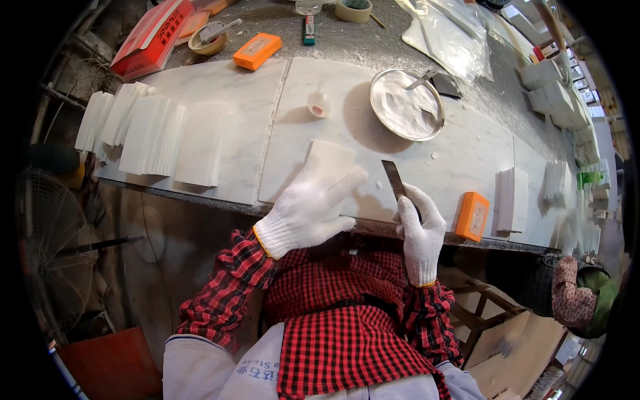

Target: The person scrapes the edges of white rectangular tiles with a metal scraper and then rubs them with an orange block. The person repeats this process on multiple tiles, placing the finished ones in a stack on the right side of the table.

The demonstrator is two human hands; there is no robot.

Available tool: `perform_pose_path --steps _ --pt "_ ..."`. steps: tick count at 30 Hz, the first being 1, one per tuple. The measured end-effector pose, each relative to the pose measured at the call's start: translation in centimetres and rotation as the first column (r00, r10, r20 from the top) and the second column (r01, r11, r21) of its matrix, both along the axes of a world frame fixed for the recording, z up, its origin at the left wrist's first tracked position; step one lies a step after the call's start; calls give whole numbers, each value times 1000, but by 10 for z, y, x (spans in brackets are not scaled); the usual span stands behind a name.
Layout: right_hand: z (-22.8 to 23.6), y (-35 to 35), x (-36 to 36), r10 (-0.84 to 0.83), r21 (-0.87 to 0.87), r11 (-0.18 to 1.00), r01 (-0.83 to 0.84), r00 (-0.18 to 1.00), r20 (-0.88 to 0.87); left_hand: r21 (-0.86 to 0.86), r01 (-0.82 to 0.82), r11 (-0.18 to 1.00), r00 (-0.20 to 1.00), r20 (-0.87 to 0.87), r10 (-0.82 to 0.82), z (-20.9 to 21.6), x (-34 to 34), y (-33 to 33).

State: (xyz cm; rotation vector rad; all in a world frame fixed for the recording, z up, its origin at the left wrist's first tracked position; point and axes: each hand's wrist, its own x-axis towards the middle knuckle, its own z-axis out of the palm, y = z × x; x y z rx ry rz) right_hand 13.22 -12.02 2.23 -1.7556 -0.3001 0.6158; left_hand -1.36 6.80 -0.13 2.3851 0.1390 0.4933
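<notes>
My left hand (307, 205), in a white knitted glove, has its fingers stretched out and its thumb apart. Its fingers lie over the near part of a white stone tile (331, 156) and hide some of it. My right hand (421, 230), gloved too, is closed around a narrow dark metal blade (393, 179) that points up and away, just right of the tile. Beyond the hands stand a metal bowl (405, 105) of white paste, with a spatula (421, 80) resting in it, and a small translucent bottle (319, 104).
Stacks of white tiles (152, 137) stand on the left, more tiles (512, 200) on the right. An orange box (472, 216) sits at the near edge, another orange box (257, 51) at the back. A co-worker's sleeve (573, 293) shows at right, a fan (57, 233) at left.
</notes>
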Motion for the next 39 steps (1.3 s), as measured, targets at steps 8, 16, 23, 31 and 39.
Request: perform_pose_path --steps 8,16,23,31,39 --pt "-22 29 -1 259 -92 966 -243 928 268 -54 -137 989 988 69 140 -11 -30 18" --pt "-44 56 5 375 -257 927 -274 647 663 124 -223 967 954 -178 242 -21 -54 11" --pt "-37 55 -8 426 -347 904 -248 580 694 115 -272 955 953 -108 285 -28 -52 10" --pt "-35 54 1 494 -338 869 -360 637 592 109 -264 958 951 -134 277 -25 -51 10" --pt "-40 67 29 567 -317 815 -486 549 614 167 -85 982 984 -139 109 -6 -34 29"
